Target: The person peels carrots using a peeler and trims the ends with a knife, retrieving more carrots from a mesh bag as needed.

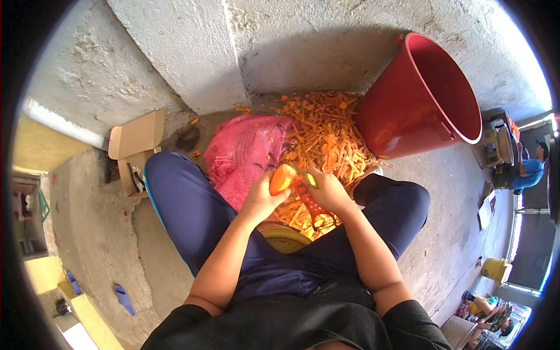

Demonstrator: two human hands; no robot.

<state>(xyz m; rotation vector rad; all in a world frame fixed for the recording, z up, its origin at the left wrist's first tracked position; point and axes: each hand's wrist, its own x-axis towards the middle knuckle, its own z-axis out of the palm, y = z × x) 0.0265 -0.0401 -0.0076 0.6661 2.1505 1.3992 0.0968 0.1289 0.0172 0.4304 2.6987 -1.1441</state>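
Between my knees, my left hand [262,198] is wrapped round an orange carrot [283,179]. Close to its right, my right hand [328,191] is closed on a peeler with a green handle [312,181], its head near the carrot. Whether the blade touches the carrot cannot be made out. A red perforated basket [312,205] shows below my right hand. Orange peelings [326,137] are heaped on the floor beyond my hands. Left of the heap lies a pink mesh sack [245,153]. The rim of a yellow container [284,234] shows in front of my lap.
A large red bucket [408,111] leans at the back right by the wall. An open cardboard box [137,140] stands left of my knee. Blue slippers [124,300] lie at the lower left. People [529,169] and a yellow bucket [496,270] are far right.
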